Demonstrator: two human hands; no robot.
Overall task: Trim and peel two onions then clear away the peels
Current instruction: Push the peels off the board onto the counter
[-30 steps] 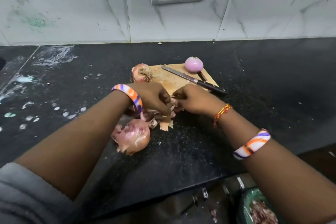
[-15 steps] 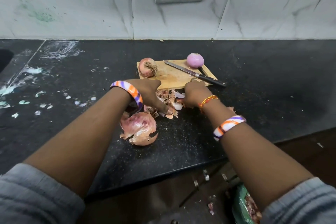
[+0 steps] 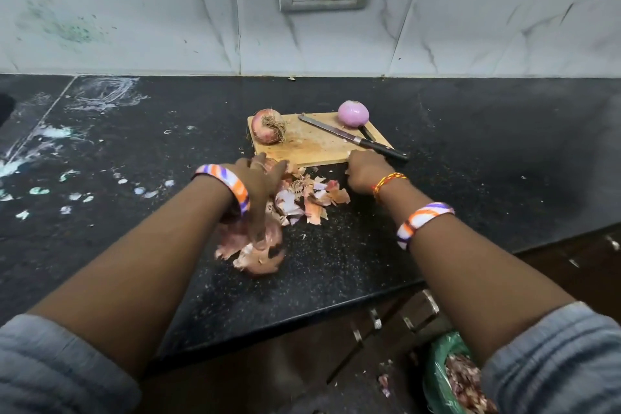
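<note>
Onion peels, papery scraps of pink, orange and white, lie heaped on the speckled black stone counter at the centre of the frame, just below the near edge of the pale wooden cutting board. Between the two hands the heap spreads from left to right. At its left edge the left hand lies over the scraps with its fingers curved downward among them, and the thumb reaches down to a larger clump of pink skins lower in the frame; whether those fingers actually pinch any peel I cannot tell. To the right of the heap the right hand is curled into a loose fist, knuckles toward the board edge, and what it holds, if anything, is hidden. On the board's upper left corner sits an unpeeled reddish onion with a tuft of dry roots; at the upper right corner sits a peeled glossy purple onion. A steel-bladed knife with a black handle lies diagonally across the board between them, its handle overhanging the right edge just above the right hand. At the lower right of the frame a green-lined bin holds more peels.
</note>
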